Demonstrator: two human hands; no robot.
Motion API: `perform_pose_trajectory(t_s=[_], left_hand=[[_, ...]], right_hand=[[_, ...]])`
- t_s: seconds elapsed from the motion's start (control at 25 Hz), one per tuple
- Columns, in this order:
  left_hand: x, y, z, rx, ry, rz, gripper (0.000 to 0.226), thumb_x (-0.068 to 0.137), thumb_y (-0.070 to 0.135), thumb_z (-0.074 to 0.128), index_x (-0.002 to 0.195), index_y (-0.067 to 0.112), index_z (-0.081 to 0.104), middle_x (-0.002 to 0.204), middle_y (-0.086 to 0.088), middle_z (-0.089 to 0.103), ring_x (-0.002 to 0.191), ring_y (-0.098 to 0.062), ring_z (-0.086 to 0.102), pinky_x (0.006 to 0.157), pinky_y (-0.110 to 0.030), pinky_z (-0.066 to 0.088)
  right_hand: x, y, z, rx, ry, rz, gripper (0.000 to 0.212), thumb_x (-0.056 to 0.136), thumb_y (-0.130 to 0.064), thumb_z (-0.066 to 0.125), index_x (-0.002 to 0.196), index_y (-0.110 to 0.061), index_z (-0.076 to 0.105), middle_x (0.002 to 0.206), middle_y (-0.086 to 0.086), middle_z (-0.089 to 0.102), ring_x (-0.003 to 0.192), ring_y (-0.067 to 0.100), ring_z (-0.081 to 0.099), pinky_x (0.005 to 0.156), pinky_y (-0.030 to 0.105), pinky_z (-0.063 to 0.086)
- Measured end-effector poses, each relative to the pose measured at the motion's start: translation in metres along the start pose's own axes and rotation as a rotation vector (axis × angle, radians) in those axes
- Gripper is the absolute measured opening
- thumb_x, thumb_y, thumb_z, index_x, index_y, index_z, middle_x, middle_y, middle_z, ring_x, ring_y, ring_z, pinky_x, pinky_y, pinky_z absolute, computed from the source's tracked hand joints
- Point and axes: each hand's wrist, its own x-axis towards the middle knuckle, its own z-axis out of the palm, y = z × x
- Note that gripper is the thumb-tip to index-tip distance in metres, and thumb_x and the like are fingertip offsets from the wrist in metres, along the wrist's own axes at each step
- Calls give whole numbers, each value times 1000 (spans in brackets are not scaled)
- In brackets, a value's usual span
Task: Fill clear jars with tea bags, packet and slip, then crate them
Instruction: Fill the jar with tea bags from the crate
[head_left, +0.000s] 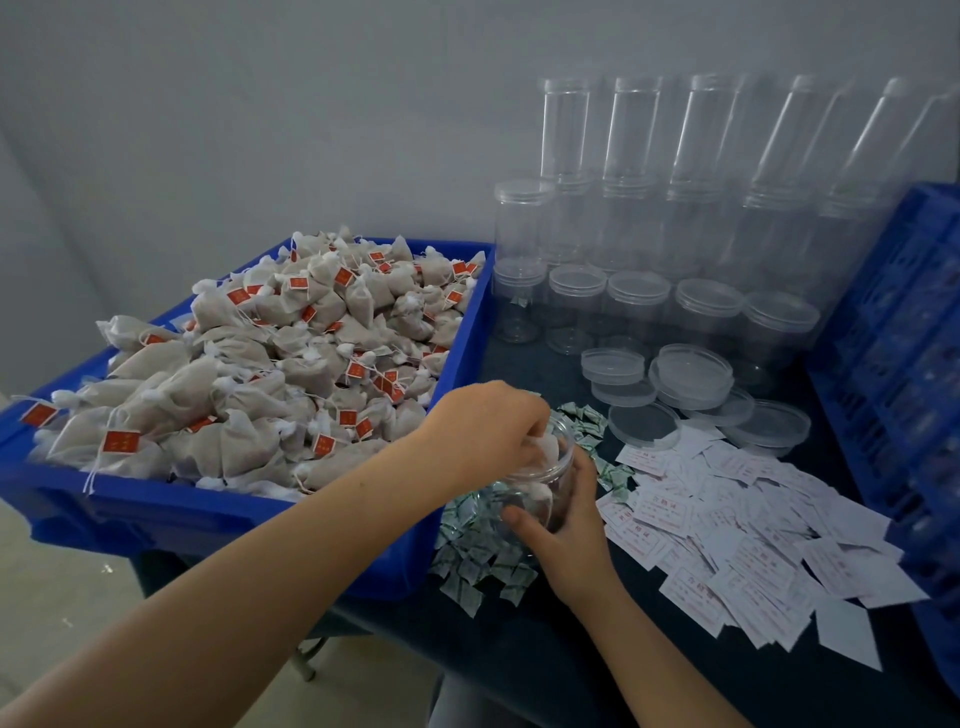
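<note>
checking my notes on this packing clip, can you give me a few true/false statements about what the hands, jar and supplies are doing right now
1. The right hand grips the open jar from the side. True.
2. The left hand is picking a paper slip from the pile. False: its fingers are at the jar's mouth, pinching a tea bag going in.
3. The blue bin on the left is heaped with tea bags. True.
4. The jar in hand already has its lid on. False: its mouth is open; loose lids lie on the table behind it.
5. The paper slips lie to the right of the jar. True.
6. The small packets sit inside the blue bin. False: they are scattered on the table around the jar.
</note>
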Motion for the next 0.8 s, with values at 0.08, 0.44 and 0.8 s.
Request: perform_pose_trajectory(t_s=[0.08, 0.44, 0.8], left_hand=[[6, 1, -2, -44, -85, 17, 10, 88, 22, 55, 78, 22, 52, 68, 11, 47, 73, -12, 46, 67, -31, 45], [17, -1, -2, -229, -169, 53, 17, 89, 26, 58, 98, 19, 71, 95, 6, 69, 85, -6, 61, 79, -27, 51], [-17, -92, -17, -250, 263, -348, 18, 88, 27, 61, 104, 18, 64, 92, 4, 67, 80, -9, 62, 72, -22, 50]], right_hand=[[0, 1, 0, 17, -2, -5, 85, 59, -44, 81, 128, -59, 34, 139, -8, 54, 125, 10, 56, 100, 32, 51], [0, -1, 0, 28, 9, -3, 87, 57, -44, 83, 127, -60, 35, 135, -13, 56, 118, 4, 59, 92, 23, 54], [0, -1, 0, 38, -6, -10, 84, 60, -36, 82, 123, -68, 36, 131, -19, 56, 117, 1, 61, 94, 27, 54]])
